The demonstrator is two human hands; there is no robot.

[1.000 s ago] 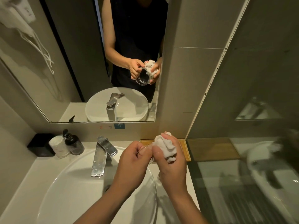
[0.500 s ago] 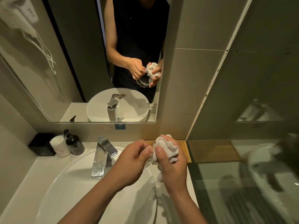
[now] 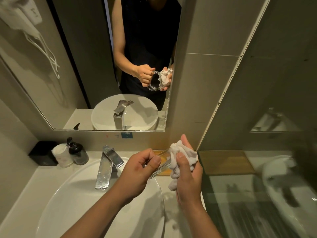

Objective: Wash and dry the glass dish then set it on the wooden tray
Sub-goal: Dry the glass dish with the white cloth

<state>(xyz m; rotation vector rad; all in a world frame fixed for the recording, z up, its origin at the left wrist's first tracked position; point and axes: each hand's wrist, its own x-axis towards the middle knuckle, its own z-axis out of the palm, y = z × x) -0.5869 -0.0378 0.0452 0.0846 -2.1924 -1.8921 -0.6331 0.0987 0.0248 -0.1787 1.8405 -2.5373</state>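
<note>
My left hand (image 3: 139,166) grips the clear glass dish (image 3: 162,163) by its rim, holding it tilted on edge above the right side of the basin. My right hand (image 3: 187,170) holds a crumpled white cloth (image 3: 181,156) pressed against the dish's right side. The wooden tray (image 3: 165,173) lies on the counter at the back right, mostly hidden behind my hands and the dish. The mirror shows the round dish between both hands.
A white round basin (image 3: 77,200) with a chrome faucet (image 3: 108,166) fills the counter. A black box (image 3: 42,152), a white roll (image 3: 62,155) and a dark pump bottle (image 3: 78,153) stand at the back left. A glass partition (image 3: 240,169) closes the right side.
The dish has tipped more on edge and shows more between my hands. My right hand with the cloth has shifted to the dish's right side.
</note>
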